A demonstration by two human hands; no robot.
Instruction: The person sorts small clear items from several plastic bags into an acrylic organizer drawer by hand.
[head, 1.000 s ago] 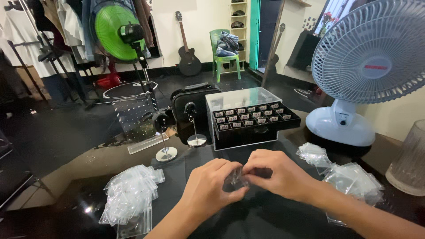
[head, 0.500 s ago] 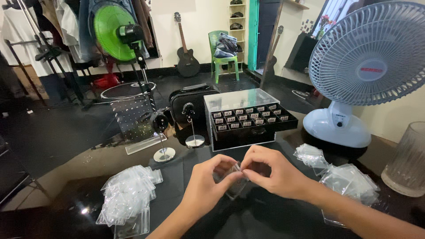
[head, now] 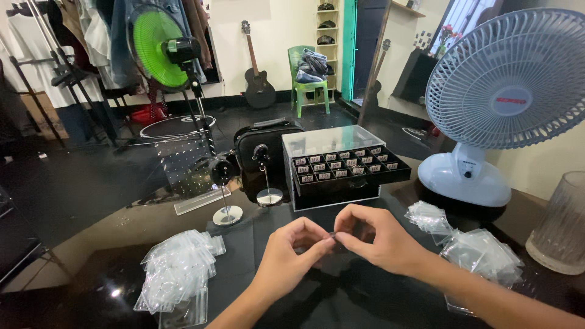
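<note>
Left hand [head: 286, 259] and right hand [head: 378, 240] meet fingertip to fingertip above the glossy black surface [head: 341, 298] near its front edge, both pinched shut on one small dark item [head: 333, 235], too small to identify. It sits between the two hands, equally near each, its long axis unclear; the black compartmented box with clear lid [head: 341, 167] stands just behind.

Both bare forearms come up from the lower edge of the head view and converge toward the middle. The left hand [head: 286, 259] rises from the bottom centre, its back turned to the camera, wrist roughly straight, fingers curled inward with the thumb and forefinger tips pressed together in a pinch. The right hand [head: 381, 240] enters from the lower right on a long diagonal forearm, knuckles arched upward, the 2 leading fingers bent down to meet the thumb. The pinching fingertips [head: 334, 236] of the 2 hands touch at 1 spot. The remaining fingers of each hand stay loosely folded toward the palm.
</note>
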